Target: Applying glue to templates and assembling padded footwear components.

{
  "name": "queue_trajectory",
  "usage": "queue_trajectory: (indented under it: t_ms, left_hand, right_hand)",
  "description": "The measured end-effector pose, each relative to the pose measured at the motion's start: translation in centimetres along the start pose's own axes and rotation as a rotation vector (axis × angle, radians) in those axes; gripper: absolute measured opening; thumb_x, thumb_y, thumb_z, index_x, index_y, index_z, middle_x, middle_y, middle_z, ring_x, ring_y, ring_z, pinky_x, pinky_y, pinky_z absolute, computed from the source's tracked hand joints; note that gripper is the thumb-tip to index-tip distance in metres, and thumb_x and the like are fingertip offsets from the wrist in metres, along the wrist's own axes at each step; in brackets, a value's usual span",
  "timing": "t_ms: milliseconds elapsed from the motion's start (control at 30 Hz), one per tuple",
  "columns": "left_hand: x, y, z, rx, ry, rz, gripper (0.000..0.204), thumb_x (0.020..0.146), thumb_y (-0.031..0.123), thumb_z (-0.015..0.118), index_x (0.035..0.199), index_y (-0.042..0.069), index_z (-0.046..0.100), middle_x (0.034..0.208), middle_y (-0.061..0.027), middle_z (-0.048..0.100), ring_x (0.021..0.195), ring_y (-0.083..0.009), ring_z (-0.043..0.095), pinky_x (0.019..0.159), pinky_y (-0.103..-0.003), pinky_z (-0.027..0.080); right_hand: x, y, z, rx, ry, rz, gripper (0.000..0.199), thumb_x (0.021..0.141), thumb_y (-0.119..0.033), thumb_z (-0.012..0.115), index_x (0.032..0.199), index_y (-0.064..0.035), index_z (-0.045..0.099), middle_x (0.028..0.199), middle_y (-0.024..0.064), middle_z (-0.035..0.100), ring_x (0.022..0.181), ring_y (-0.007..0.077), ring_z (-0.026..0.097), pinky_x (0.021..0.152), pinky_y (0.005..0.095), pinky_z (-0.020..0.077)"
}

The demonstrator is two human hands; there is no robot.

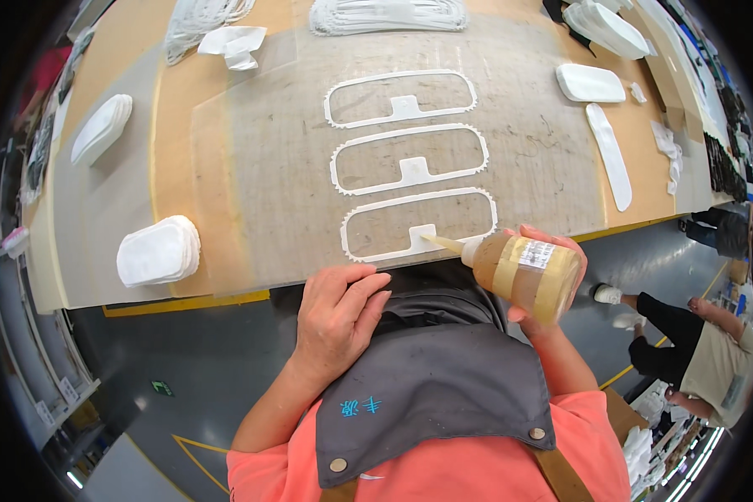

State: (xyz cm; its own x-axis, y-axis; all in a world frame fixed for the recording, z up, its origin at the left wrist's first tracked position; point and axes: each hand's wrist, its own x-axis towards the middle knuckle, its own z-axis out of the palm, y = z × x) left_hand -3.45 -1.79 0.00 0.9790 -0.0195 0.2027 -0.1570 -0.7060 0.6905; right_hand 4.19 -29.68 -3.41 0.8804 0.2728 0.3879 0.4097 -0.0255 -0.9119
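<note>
My right hand [571, 251] is wrapped round a squeeze bottle [519, 272] of yellowish liquid. The bottle is tilted, its pointed nozzle [445, 243] reaching left over the tab of the nearest white frame [427, 201]. Whether the tip touches the tab I cannot tell. Two similar frames, a middle one [412, 170] and a far one [402, 106], lie behind it in a column, each an open rounded loop with small teeth and an inward tab. At the table's front edge, below the nearest frame, my left hand [339, 314] rests with its fingers loosely curled together, nothing visible in them.
White pad stacks [159, 251] lie on the table's left, white pads [590, 84] and a long strip [609, 157] on its right. At the back sits a pile of white frames [389, 15] beside crumpled white cloth [233, 46]. Another person [694, 343] is off to the right.
</note>
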Motion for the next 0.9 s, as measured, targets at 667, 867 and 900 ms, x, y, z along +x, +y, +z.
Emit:
queue_trajectory:
  t_ms: [667, 867, 900]
  left_hand:
    - [-3.2, 0.5, 0.5, -0.068, 0.016, -0.04, 0.025, 0.078, 0.004, 0.079, 0.102, 0.006, 0.071, 0.102, -0.0063, 0.067, 0.09, -0.0239, 0.064, 0.075, -0.035, 0.047]
    - [-3.4, 0.4, 0.4, -0.063, 0.006, -0.042, 0.025, 0.079, 0.004, 0.078, 0.103, 0.006, 0.071, 0.102, -0.0067, 0.067, 0.09, -0.0244, 0.064, 0.076, -0.036, 0.047]
    - [-3.4, 0.4, 0.4, -0.064, 0.006, -0.042, 0.025, 0.079, 0.004, 0.078, 0.103, 0.006, 0.071, 0.102, -0.0067, 0.067, 0.09, -0.0244, 0.064, 0.076, -0.036, 0.047]
  right_hand:
    - [-1.1, -1.4, 1.5, 0.247, 0.275, 0.417, 0.11, 0.068, -0.062, 0.087, 0.147, -0.0104, 0.03, 0.144, 0.0207, 0.049, 0.136, 0.0347, 0.047, 0.111, 0.051, 0.0412]
    - [-1.2, -0.8, 1.9, 0.128, 0.234, 0.385, 0.114, 0.063, -0.067, 0.086, 0.143, -0.0092, 0.029, 0.14, 0.0221, 0.051, 0.132, 0.0339, 0.05, 0.109, 0.049, 0.0431]
    - [-1.2, -0.8, 2.1, 0.129, 0.235, 0.381, 0.114, 0.063, -0.067, 0.086, 0.143, -0.0089, 0.028, 0.139, 0.0221, 0.052, 0.132, 0.0337, 0.05, 0.109, 0.0487, 0.0432]
